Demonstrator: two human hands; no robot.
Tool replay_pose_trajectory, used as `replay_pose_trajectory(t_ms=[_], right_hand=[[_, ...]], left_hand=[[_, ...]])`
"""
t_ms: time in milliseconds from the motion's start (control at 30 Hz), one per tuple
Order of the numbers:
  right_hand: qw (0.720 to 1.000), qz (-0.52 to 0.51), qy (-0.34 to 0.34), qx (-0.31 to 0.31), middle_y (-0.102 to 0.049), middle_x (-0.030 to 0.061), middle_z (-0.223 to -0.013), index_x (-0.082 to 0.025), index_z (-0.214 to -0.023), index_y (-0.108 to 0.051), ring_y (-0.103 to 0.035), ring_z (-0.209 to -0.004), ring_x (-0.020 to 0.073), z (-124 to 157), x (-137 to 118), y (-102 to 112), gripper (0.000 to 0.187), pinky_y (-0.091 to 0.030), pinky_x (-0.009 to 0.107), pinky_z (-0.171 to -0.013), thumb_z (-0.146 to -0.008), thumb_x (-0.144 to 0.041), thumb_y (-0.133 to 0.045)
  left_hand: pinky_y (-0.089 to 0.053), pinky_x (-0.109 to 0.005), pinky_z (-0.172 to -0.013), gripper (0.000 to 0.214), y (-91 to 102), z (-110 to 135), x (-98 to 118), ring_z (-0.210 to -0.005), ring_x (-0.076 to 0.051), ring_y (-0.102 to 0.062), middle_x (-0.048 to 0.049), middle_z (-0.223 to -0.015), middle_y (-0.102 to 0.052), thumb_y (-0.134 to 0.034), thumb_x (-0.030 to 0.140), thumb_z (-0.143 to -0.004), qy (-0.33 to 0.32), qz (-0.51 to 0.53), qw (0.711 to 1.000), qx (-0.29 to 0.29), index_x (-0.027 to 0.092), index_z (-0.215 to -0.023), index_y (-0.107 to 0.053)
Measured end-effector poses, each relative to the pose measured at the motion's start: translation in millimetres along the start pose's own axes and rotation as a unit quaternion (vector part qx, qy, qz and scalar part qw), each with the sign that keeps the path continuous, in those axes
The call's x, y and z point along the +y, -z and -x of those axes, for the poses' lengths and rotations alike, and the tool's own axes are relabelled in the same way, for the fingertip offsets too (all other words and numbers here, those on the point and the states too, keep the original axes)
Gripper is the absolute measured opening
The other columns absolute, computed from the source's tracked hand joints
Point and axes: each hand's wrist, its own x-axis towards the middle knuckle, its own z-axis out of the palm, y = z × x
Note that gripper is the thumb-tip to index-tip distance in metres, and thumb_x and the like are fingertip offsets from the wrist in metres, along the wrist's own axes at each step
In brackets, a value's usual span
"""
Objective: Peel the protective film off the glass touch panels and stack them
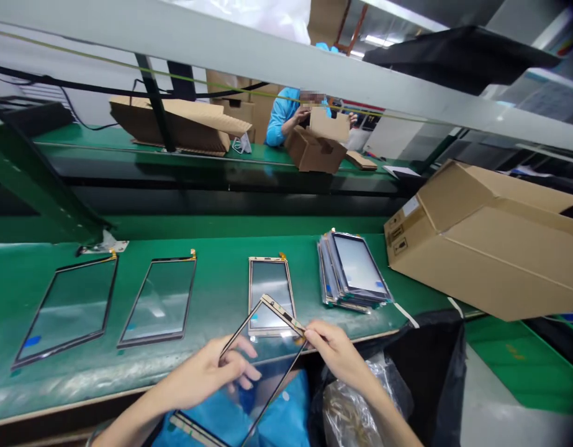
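A clear touch screen panel (pixel 272 366) with a thin dark frame is tilted in front of me, over the table's front edge. My right hand (pixel 335 351) pinches its upper right corner, near a small orange flex cable. Around the panel's left edge is my left hand (pixel 221 372), its fingers slightly apart and curled over the glass area; their exact contact is partly hidden. Just beyond lies another framed panel (pixel 270 292) on the green table (pixel 221 279). Two more, a panel (pixel 160 301) and a far-left panel (pixel 69 310), lie flat to the left.
A stack of wrapped panels (pixel 356 267) stands right of centre, beside a large open cardboard box (pixel 491 242). Black sheeting (pixel 435 366) and clear plastic (pixel 351 403) hang below the table edge. Behind a crossbar, a person in blue (pixel 284 118) handles a small carton (pixel 316 149).
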Motion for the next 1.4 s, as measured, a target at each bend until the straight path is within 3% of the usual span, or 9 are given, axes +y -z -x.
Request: replay_pose_trajectory(t_ms=[167,267,567,633,800,900,1033,1267,1400], right_hand=[[0.991,0.069,0.092,-0.063,-0.061,0.0019,-0.084,-0.021,-0.092,-0.061,-0.056,-0.077,0.0158,-23.6,-38.5,7.2,0.01,-0.042,0.026,-0.071,-0.09,-0.023,-0.052],[0.973,0.119,0.151,-0.125,-0.059,0.0013,-0.081,-0.02,-0.087,-0.057,-0.055,-0.076,0.0144,-32.2,-58.4,7.1,0.009,-0.042,0.025,-0.07,-0.092,-0.018,-0.049],[0.94,0.194,0.244,-0.141,-0.056,0.001,-0.078,-0.019,-0.085,-0.052,-0.051,-0.067,0.0118,-30.4,-64.3,13.2,0.018,-0.042,0.023,-0.062,-0.097,-0.02,-0.039],[0.926,0.23,0.276,-0.119,-0.057,0.0032,-0.081,-0.018,-0.086,-0.052,-0.052,-0.07,0.0127,-29.4,-62.0,12.2,0.019,-0.043,0.023,-0.061,-0.097,-0.017,-0.037],[0.862,0.32,0.393,0.019,-0.059,0.0061,-0.083,-0.018,-0.087,-0.053,-0.052,-0.07,0.0154,-21.2,-46.5,9.9,0.019,-0.043,0.025,-0.059,-0.095,-0.013,-0.037],[0.905,0.26,0.335,0.024,-0.058,0.0057,-0.086,-0.02,-0.086,-0.05,-0.056,-0.076,0.0148,-18.5,-39.5,12.4,0.014,-0.046,0.024,-0.064,-0.094,-0.014,-0.04],[0.958,0.172,0.226,-0.051,-0.057,0.0031,-0.085,-0.021,-0.09,-0.05,-0.056,-0.075,0.0138,-24.9,-42.7,14.4,0.007,-0.046,0.025,-0.066,-0.094,-0.018,-0.044],[0.97,0.121,0.164,-0.132,-0.057,0.0002,-0.079,-0.02,-0.082,-0.053,-0.055,-0.073,0.0121,-33.4,-53.2,14.3,0.014,-0.044,0.023,-0.067,-0.094,-0.019,-0.046],[0.947,0.192,0.216,-0.138,-0.058,0.0027,-0.08,-0.019,-0.086,-0.054,-0.053,-0.072,0.0134,-30.1,-49.0,14.1,0.019,-0.042,0.025,-0.066,-0.097,-0.019,-0.038]], left_hand=[[-0.05,-0.027,-0.07,0.018,5.5,9.1,7.0,-0.076,-0.018,-0.068,-0.0067,-0.087,-0.075,-0.048,0.026,-0.087,-0.005,-0.161,0.987,-0.03,0.017,-0.101,-0.056],[-0.049,-0.024,-0.07,0.02,5.9,11.5,10.3,-0.077,-0.017,-0.068,-0.0038,-0.086,-0.074,-0.046,0.022,-0.086,-0.017,-0.233,0.971,-0.043,0.018,-0.102,-0.057],[-0.05,-0.025,-0.07,0.021,3.5,16.3,17.4,-0.077,-0.018,-0.069,-0.0035,-0.082,-0.074,-0.045,0.023,-0.086,-0.012,-0.249,0.966,-0.063,0.019,-0.102,-0.058],[-0.051,-0.026,-0.07,0.02,4.1,14.2,16.1,-0.078,-0.018,-0.069,-0.0047,-0.085,-0.074,-0.045,0.024,-0.086,-0.007,-0.228,0.971,-0.074,0.019,-0.102,-0.057],[-0.05,-0.027,-0.062,0.019,12.0,3.6,6.1,-0.079,-0.02,-0.07,-0.0122,-0.093,-0.074,-0.049,0.027,-0.084,0.034,-0.08,0.99,-0.112,0.017,-0.101,-0.049],[-0.049,-0.026,-0.06,0.021,14.7,-0.9,3.6,-0.077,-0.02,-0.07,-0.0144,-0.093,-0.074,-0.053,0.028,-0.082,0.045,-0.053,0.99,-0.119,0.017,-0.099,-0.047],[-0.049,-0.027,-0.062,0.018,9.8,0.1,10.1,-0.077,-0.02,-0.07,-0.0126,-0.093,-0.074,-0.049,0.024,-0.083,0.047,-0.101,0.987,-0.117,0.017,-0.099,-0.049],[-0.051,-0.026,-0.068,0.024,3.4,12.0,25.8,-0.076,-0.018,-0.069,-0.0056,-0.085,-0.074,-0.045,0.022,-0.085,0.001,-0.261,0.962,-0.075,0.018,-0.106,-0.056],[-0.05,-0.024,-0.066,0.024,3.4,12.5,27.5,-0.074,-0.018,-0.069,-0.0049,-0.081,-0.074,-0.044,0.021,-0.085,-0.002,-0.274,0.959,-0.069,0.017,-0.105,-0.057]])
